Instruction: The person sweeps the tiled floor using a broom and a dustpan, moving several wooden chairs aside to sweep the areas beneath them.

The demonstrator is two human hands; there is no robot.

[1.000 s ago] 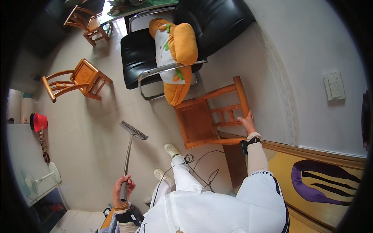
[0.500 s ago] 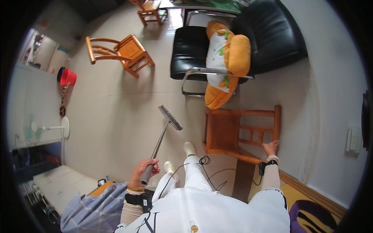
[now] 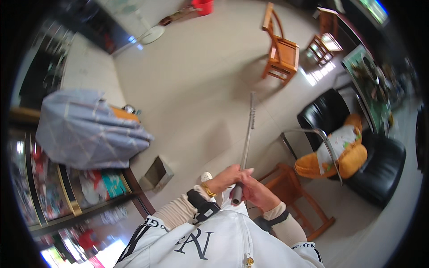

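Note:
A long-handled floor brush (image 3: 246, 145) with a grey handle slants away from my body, its bristled head (image 3: 253, 111) at the far end over the tiled floor. Both hands meet near the top of the handle. My left hand (image 3: 229, 177) is closed around it, and my right hand (image 3: 257, 193) wraps it right beside, touching the left. The handle's butt end pokes out below my fingers. Just right of my right hand a wooden chair (image 3: 286, 181) is partly covered by my arm.
A black armchair (image 3: 326, 107) holding an orange-and-white plush cushion (image 3: 333, 149) stands at right. Another wooden chair (image 3: 283, 56) is ahead. On the left are a cloth-draped object (image 3: 89, 129), a dustpan-like metal box (image 3: 157, 173) and a glass cabinet (image 3: 67, 192). A red bucket (image 3: 203, 6) sits far off.
My view has swung left. My right hand has let go of the wooden chair and joined my left on the brush handle. The brush now points more straight ahead.

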